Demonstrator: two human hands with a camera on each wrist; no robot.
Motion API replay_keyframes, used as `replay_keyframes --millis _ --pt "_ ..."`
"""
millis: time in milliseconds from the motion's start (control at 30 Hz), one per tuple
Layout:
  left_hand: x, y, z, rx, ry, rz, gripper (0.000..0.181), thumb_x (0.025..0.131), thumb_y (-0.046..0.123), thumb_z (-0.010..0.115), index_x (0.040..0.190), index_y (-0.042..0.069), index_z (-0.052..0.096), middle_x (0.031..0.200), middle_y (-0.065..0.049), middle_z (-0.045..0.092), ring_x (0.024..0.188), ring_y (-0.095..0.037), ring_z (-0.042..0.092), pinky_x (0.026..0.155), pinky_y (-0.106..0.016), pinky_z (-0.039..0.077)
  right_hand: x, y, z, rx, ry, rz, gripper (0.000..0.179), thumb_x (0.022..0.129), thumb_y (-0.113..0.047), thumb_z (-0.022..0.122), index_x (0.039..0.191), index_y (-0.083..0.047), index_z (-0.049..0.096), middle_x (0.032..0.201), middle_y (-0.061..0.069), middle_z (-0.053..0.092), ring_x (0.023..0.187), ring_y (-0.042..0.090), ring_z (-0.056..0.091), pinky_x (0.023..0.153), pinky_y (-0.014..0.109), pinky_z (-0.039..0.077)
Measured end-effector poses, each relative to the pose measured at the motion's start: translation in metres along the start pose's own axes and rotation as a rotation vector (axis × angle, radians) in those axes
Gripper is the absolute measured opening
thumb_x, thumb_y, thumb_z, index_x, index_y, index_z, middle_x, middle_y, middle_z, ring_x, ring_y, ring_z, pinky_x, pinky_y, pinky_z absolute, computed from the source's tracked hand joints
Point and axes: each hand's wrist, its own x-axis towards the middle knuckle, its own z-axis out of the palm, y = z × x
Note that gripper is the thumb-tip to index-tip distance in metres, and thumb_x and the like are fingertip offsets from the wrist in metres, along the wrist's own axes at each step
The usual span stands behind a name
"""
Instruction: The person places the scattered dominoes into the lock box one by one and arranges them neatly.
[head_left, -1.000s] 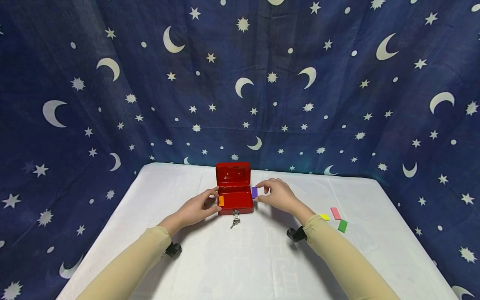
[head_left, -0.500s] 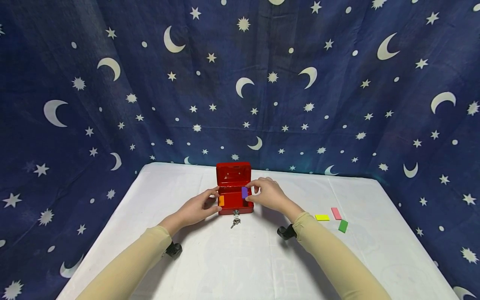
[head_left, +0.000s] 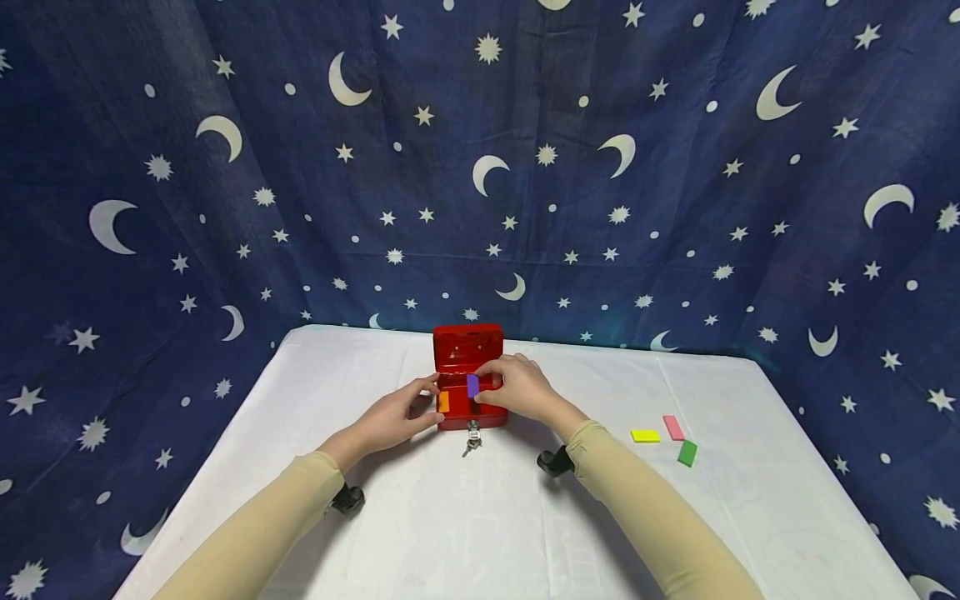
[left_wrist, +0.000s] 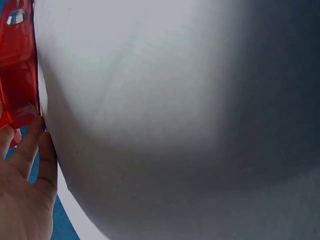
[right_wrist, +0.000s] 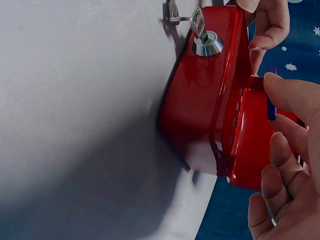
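A small red cash box (head_left: pixel 491 422) stands with its lid (head_left: pixel 468 343) raised. Flat inside, along the left wall, lies an orange tile (head_left: pixel 443 402). My left hand (head_left: pixel 393 417) grips the box's left end, thumb at the front corner and fingers toward the back. Over the middle of the box, my right hand (head_left: pixel 521 387) pinches a purple tile (head_left: pixel 472 386) upright between thumb and index finger. In the right wrist view, this purple tile (right_wrist: pixel 271 105) shows edge-on in front of the lid, while the other fingers curl loosely below.
Keys (head_left: pixel 472 447) hang from the lock on the box's front. To the right on the white-covered table (head_left: pixel 480 533) lie a yellow tile (head_left: pixel 645 436), a pink tile (head_left: pixel 672 427) and a green tile (head_left: pixel 687 453). Behind hangs a blue star-and-moon curtain (head_left: pixel 420 192).
My right hand has moved left with the purple tile, from beside the box's right wall to over its middle. The yellow tile has come fully into view. My left hand has stayed put.
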Motion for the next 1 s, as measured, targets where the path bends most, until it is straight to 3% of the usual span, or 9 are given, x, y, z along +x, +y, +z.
replay_keyframes --millis 400,667,1000 --pt "0.001 0.002 0.0 -0.006 0.009 -0.008 0.054 0.094 0.049 0.07 0.139 0.023 0.055 0.16 0.012 0.04 0.133 -0.017 0.054 0.11 -0.049 0.044 0.01 -0.006 0.01 -0.001 -0.026 -0.002 0.041 0.082 -0.037 0.085 0.119 -0.022 0.076 0.081 -0.006 0.058 0.086 0.016 0.051 0.076 0.036 0.041" --pt "-0.001 0.001 0.001 -0.011 0.001 -0.015 0.053 0.095 0.05 0.069 0.139 0.023 0.054 0.161 0.017 0.034 0.134 -0.015 0.053 0.111 -0.048 0.043 0.014 -0.01 0.016 -0.01 -0.046 -0.011 0.043 0.082 -0.039 0.085 0.12 -0.021 0.076 0.083 -0.007 0.058 0.09 0.016 0.051 0.08 0.037 0.042" --pt "0.0 -0.001 0.0 -0.005 -0.002 0.003 0.053 0.095 0.052 0.069 0.138 0.023 0.055 0.162 0.017 0.033 0.133 -0.015 0.054 0.11 -0.047 0.044 0.019 -0.015 0.023 -0.032 -0.063 0.003 0.044 0.081 -0.039 0.086 0.121 -0.022 0.077 0.114 -0.001 0.069 0.103 0.018 0.052 0.093 0.041 0.045"
